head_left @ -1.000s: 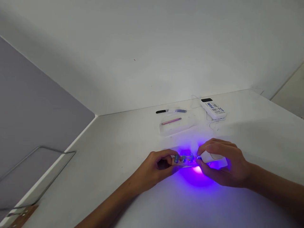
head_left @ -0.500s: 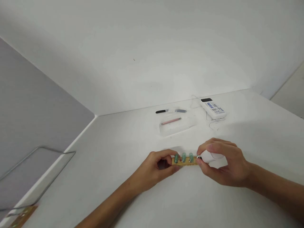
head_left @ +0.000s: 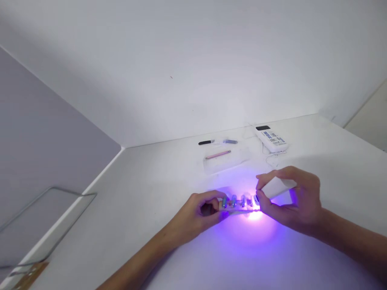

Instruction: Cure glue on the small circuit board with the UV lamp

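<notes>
Between the left hand (head_left: 201, 209), pinching one end, and the right hand (head_left: 292, 199), gripping a white lamp (head_left: 276, 187), is a strip (head_left: 233, 208) of glossy nail tips (head_left: 234, 200), its other end hard to make out amid violet glare (head_left: 255, 216).

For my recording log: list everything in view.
Strip: 1, purple-lit, in left hand
Nail tips: at least 3, blue-green, on strip
Lamp: 1, white, in right hand, shining purple
Tray: 1, clear, beyond strip
Pen: 1, pink, at tray
Black stick: 1, black, behind tray
Second stick: 1, blue-grey, by black stick
Device: 1, white and black, back right
Cable: at least 1, white, beside device
Wire frame: 1, grey, left
Wood piece: 1, brown, bottom left
Table: 1, white, under hands
Wall: 1, white, behind table
Side surface: 1, grey, left
Left hand: 1, holding strip
Right hand: 1, holding lamp
</notes>
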Demonstrator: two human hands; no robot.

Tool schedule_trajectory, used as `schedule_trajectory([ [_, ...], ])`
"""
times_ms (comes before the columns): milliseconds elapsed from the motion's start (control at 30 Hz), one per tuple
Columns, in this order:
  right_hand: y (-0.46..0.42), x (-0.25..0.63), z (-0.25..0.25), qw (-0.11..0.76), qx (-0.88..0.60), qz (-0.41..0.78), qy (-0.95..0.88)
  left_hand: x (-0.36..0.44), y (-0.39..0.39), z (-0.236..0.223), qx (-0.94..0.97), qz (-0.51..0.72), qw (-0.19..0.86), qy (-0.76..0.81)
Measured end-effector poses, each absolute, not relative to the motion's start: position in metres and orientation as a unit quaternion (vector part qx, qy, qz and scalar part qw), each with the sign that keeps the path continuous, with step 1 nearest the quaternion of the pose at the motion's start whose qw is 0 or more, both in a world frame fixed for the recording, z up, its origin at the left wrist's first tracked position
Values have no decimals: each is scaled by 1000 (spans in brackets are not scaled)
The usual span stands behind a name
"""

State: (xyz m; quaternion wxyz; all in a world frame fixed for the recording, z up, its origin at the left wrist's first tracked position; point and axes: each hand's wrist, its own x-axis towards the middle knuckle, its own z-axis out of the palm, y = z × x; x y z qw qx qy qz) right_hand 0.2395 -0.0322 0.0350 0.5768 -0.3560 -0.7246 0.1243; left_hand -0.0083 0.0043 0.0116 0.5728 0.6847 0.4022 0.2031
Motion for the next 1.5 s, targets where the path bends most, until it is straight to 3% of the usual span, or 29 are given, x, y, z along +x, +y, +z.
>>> schedule_trajectory([
  [433, -29, 241, 32, 579, -329, 133, -734, -5, 3, 16, 702, 192, 561, 393],
  [633, -31, 243, 30, 517, -348, 182, -761, 1, -4, 16, 735, 223, 515, 380],
  [900, -31, 240, 37, 508, -363, 172, -762, -1, -4, 11, 745, 228, 494, 387],
  [1200, -27, 239, 31, 553, -328, 132, -754, -1, -3, 13, 736, 226, 505, 389],
  [1500, -28, 239, 34, 543, -342, 159, -750, 0, -2, 12, 731, 225, 514, 388],
])
